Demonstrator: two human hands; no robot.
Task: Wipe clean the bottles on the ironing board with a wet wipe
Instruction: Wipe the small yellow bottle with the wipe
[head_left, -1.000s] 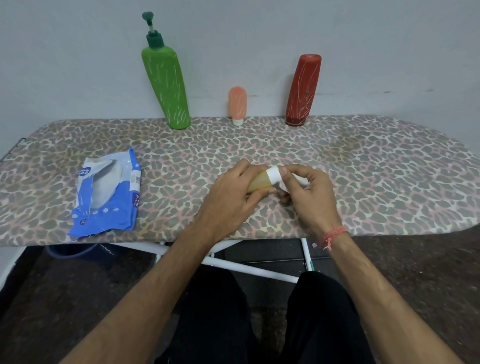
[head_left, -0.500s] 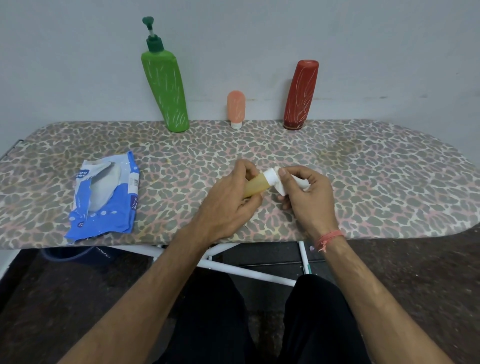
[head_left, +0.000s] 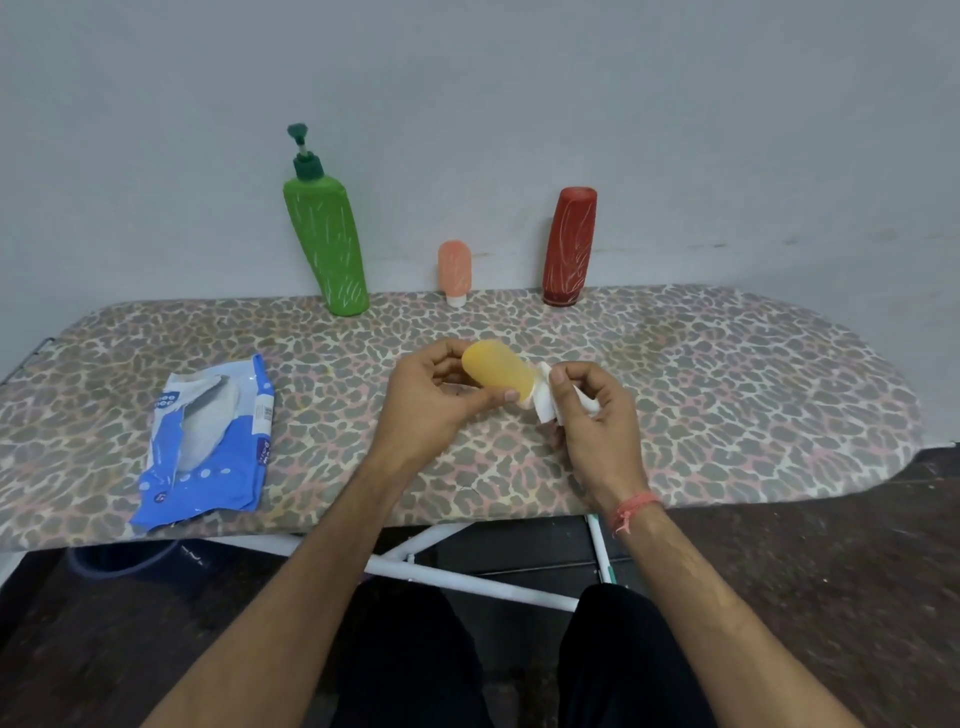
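Left hand (head_left: 431, 400): fingers curled, clamped around small yellow bottle (head_left: 497, 370), thumb along its underside; bottle held tilted above the middle of the ironing board (head_left: 727, 395), rounded base up and away, cap end toward the right hand. Right hand (head_left: 597, 415): fingers pinched together on folded white wet wipe (head_left: 545, 397), wipe pressed against the bottle's cap end. Orange thread band (head_left: 631, 512) on right wrist.

Yellow bottle: translucent, soft-looking, smooth, rounded cylinder. Along far edge, against the wall: green pump bottle (head_left: 327, 249), tall, tapered, leaning, scribbled with white strokes; small peach bottle (head_left: 454, 267) standing on white cap; red bottle (head_left: 569, 247), cylindrical, slightly tilted, white strokes too. Near left end, toward near edge: blue wipes packet (head_left: 208, 447), crinkled film, flap open.

Board cover: leopard-print fabric, pink-grey; right end rounded. White metal legs (head_left: 467, 577) beneath. Wall (head_left: 727, 130) plain grey. Floor dark.
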